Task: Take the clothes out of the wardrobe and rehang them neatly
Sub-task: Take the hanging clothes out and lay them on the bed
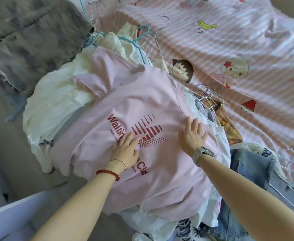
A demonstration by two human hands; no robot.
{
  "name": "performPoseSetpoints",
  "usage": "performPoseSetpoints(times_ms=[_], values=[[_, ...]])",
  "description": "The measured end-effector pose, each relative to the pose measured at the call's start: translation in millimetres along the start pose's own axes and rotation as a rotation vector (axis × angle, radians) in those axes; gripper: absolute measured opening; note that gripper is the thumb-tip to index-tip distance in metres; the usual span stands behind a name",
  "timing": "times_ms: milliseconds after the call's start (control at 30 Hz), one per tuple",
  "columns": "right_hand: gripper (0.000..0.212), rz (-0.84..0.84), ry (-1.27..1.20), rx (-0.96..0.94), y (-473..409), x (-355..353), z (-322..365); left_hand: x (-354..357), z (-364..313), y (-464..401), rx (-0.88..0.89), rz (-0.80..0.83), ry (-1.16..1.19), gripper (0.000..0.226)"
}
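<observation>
here, left hand (pixel 125 150) and right hand (pixel 193 134), fingers (pixel 191 122) spread flat, press the pink t-shirt (pixel 142 101) atop the clothes pile on the bed (pixel 229 49), likely to smooth it for hanging.

Pink T-shirt (pixel 142 105): pale pink, short-sleeved, red print and lettering on the chest; spread front-up, fairly flat, across the centre of the frame on top of the heap, neckline toward the right, one sleeve folded toward upper left.

White garments (pixel 55 101): cream and white, crumpled; left and upper centre, partly under the T-shirt.

Denim pieces (pixel 250 164): light blue, frayed edges; lower right, partly covered.

Plaid garment (pixel 229 126): yellow-orange check; right of centre, beside the neckline.

Hangers (pixel 158 32): thin wire, silver and blue, tangled; upper centre, more at right of centre.
</observation>
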State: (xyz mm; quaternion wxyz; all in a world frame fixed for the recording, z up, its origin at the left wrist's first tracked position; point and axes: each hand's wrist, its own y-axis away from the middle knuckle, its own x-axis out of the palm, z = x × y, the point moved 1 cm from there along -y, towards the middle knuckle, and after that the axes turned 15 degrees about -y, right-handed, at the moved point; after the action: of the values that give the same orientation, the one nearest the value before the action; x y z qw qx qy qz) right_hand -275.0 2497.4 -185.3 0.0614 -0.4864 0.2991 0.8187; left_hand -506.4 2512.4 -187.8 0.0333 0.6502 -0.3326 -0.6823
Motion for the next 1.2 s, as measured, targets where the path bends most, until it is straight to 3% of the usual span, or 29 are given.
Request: performPoseSetpoints(times_ms=[233,567,667,833,967,1100,1200], values=[[0.050,0.109,0.016,-0.366,37.7,12.5,110.4,-15.4,73.5,57.8,-0.212,-0.402,0.046,0.036],[0.042,0.491,0.205,-1.022,206.2,82.9,290.0,26.6,206.2,294.4,-0.811,-0.553,0.128,0.041],[0.048,0.609,0.338,-1.252,281.9,113.4,337.7,50.6,224.4,384.9,-1.006,-0.582,0.097,0.039],[0.041,0.795,0.374,-1.595,443.7,161.0,409.4,83.6,236.4,556.4,-1.364,-0.594,0.044,0.037],[0.063,0.904,0.378,-1.832,588.8,194.1,441.1,108.4,232.1,696.2,-1.677,-0.562,-0.025,0.041],[0.040,0.983,0.355,-2.019,725.7,215.6,451.8,118.2,213.7,824.3,-1.893,-0.572,-0.182,0.041],[0.039,1.047,0.301,-2.141,817.0,229.1,453.7,120.1,191.2,906.8,-2.035,-0.610,-0.375,0.038]])
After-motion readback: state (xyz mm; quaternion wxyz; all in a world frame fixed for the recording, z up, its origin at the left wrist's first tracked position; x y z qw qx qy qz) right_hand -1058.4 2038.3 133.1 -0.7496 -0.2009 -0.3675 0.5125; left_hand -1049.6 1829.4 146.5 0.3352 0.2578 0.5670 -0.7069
